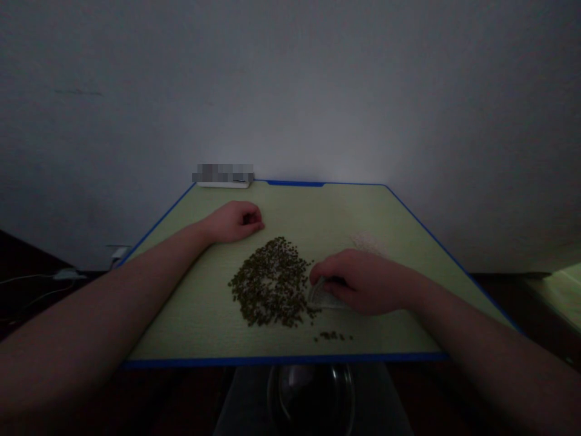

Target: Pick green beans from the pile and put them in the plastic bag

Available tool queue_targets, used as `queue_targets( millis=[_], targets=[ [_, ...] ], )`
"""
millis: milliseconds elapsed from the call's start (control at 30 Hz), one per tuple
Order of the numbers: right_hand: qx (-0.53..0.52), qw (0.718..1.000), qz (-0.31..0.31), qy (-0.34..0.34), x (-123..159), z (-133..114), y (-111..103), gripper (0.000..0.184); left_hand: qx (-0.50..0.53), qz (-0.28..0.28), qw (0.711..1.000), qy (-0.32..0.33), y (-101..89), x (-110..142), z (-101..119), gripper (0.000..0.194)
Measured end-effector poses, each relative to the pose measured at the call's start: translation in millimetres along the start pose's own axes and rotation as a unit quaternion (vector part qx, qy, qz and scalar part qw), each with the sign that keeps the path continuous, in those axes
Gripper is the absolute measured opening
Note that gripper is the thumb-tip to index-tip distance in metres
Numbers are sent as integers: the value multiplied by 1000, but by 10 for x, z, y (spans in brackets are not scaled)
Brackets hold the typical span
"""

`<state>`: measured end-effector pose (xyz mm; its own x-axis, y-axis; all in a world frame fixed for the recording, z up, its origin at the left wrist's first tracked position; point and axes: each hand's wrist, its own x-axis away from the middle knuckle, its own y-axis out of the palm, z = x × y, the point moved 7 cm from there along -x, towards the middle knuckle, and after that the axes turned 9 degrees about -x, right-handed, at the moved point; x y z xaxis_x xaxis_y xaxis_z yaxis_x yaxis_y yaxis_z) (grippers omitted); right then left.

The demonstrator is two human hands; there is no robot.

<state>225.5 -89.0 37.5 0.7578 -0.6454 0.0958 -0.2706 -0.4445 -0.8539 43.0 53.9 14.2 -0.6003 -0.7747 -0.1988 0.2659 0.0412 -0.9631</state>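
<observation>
My left hand (pixel 236 221) rests on the tabletop at the far left of the pile, its fingers loosely curled, with nothing visible in them. A spread pile of small green-brown beans mixed with pale grains (pixel 272 284) lies between my hands. At its right edge, my right hand (pixel 363 281) grips a clear flat plastic piece (pixel 320 295) with a curved edge, held against the table. Part of that piece is hidden under the fingers. A short row of loose beans (pixel 333 335) lies near the front edge. Behind my right hand are scattered pale grains (pixel 367 242).
The pale tabletop (pixel 190 327) has a blue rim and stands against a grey wall. A white-based object, blurred out on top (pixel 222 183), sits at the back left corner. Below the front edge, a clear bowl (pixel 313 396) is at my lap. Cables (pixel 68 275) run at the left.
</observation>
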Motion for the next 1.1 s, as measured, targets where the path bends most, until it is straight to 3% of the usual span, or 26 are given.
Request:
queue_targets(
  millis=[1100],
  targets=[
    [-27,999,-24,-30,-4,-85,48,32,0,-2,1000,0,-10,-7,8,27]
  ],
)
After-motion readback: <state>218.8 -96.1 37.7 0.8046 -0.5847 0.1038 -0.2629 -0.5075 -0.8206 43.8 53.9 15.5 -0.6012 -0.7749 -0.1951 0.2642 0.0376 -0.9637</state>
